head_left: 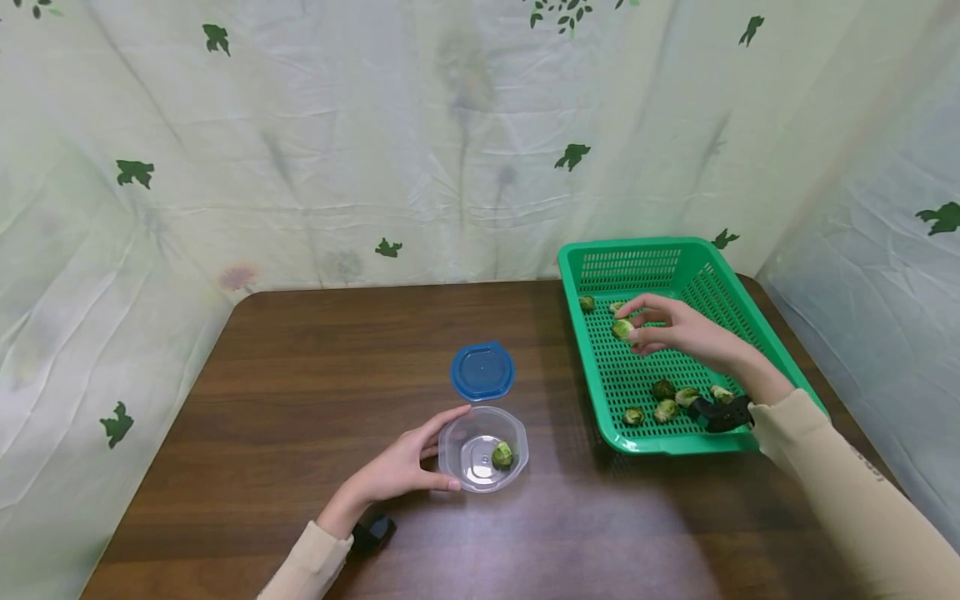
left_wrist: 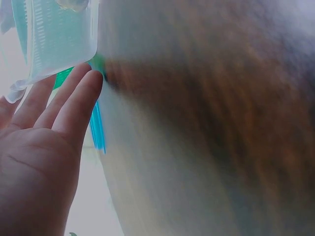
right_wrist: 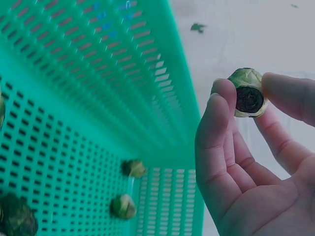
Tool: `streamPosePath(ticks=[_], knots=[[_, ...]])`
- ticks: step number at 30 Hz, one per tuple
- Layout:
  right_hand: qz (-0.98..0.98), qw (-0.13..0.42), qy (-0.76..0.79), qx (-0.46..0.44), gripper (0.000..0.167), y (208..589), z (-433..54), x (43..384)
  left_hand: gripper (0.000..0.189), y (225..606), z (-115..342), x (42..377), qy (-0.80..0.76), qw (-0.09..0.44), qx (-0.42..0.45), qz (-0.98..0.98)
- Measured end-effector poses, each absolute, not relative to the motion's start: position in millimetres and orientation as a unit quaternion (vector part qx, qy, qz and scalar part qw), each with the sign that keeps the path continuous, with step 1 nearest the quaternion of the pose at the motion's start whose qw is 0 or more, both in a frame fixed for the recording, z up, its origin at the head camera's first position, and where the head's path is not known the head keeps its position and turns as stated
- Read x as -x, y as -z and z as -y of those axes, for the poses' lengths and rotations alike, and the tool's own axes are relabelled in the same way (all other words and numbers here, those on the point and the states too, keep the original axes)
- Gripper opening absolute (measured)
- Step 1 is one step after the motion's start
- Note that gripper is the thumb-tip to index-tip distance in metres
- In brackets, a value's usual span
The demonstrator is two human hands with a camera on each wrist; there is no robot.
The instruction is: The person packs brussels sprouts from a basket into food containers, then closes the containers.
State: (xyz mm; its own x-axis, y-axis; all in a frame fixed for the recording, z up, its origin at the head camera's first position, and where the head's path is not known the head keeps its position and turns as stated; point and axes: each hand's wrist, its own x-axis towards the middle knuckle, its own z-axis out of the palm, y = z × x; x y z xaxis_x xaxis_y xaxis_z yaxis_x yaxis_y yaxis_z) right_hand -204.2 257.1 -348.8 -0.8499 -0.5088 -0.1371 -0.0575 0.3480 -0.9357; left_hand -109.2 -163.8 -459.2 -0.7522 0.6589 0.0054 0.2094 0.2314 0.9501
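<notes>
My right hand [head_left: 667, 327] is over the green basket and pinches a Brussels sprout [head_left: 622, 329] between thumb and fingertips. In the right wrist view the sprout [right_wrist: 250, 93] shows its dark cut end, held above the basket floor. My left hand [head_left: 408, 458] spans the left side of a clear plastic container [head_left: 517, 433], thumb at the near rim and fingers at the far side. One Brussels sprout [head_left: 502, 455] lies inside this container. From the left wrist, the fingers [left_wrist: 78, 105] reach up along the container's wall [left_wrist: 64, 46].
The green basket [head_left: 592, 367] stands at the table's back right with several more sprouts [head_left: 665, 410] on its floor. A blue lid [head_left: 482, 371] lies just behind the container. Brown tabletop [head_left: 315, 367] stretches left; a patterned curtain [head_left: 337, 150] hangs behind.
</notes>
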Motion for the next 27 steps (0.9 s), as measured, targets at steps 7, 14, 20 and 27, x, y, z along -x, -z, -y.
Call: streamPosePath(ticks=[7, 14, 20, 27], knots=[[-0.787, 0.214, 0.542, 0.201, 0.033, 340, -242, 195, 0.090, 461, 164, 110, -0.548, 0.204, -0.290, -0.758], [-0.790, 0.230, 0.523, 0.221, 0.029, 336, -227, 187, 0.090, 462, 165, 110, -0.546, 0.203, -0.289, -0.760], [-0.785, 0.246, 0.519, 0.232, 0.030, 335, -212, 179, 0.090, 461, 165, 110, -0.545, 0.206, -0.286, -0.761], [-0.760, 0.275, 0.533, 0.249, 0.029, 339, -192, 172, 0.089, 461, 165, 110, -0.545, 0.207, -0.285, -0.761]])
